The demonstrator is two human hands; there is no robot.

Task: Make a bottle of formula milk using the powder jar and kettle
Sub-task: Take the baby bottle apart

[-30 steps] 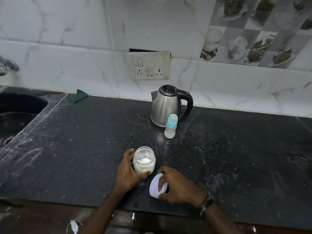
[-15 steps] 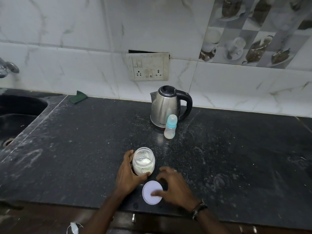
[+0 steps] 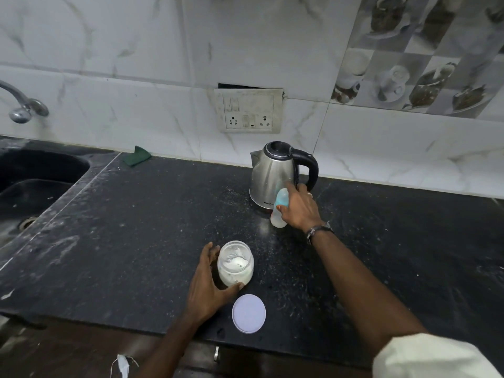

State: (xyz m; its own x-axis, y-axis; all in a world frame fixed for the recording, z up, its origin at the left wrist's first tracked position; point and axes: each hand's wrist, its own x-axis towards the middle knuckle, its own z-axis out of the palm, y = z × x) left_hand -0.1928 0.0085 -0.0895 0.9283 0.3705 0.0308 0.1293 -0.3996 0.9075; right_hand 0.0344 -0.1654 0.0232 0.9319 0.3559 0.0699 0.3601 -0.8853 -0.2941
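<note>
Bottle (image 3: 278, 211) was found standing on the counter (image 3: 136, 241) at the near right foot of the kettle (image 3: 272, 175), against the far wall. Its blue cap was still fitted. A second earlier the right hand had been at the near edge of the counter, setting down the white lid. That lid (image 3: 248, 313) now lay flat on the counter, released, just to the near right of the powder jar (image 3: 236, 264).

The right hand (image 3: 301, 207) had since travelled to the far side. Its fingers (image 3: 291, 188) were curled around the bottle from the right, with the thumb across the near face below the cap. Contact was evident. Whether the grip had fully closed could not be told, and the bottle had not been lifted.

The left hand (image 3: 207, 282) had not moved. It remained cupped around the left and near sides of the jar, loosely closed on the glass, thumb at the jar's base. The jar stood upright and open, with white powder visible inside.

Assessment: the jar-opening step was complete, and work had passed to fetching the bottle. The bottle must next be brought near and uncapped before powder or water can go in. The kettle stood untouched, lid shut, handle to the right. No scoop was visible. The bottle stood very close to the kettle body, so a careless lift risked knocking it.
</note>
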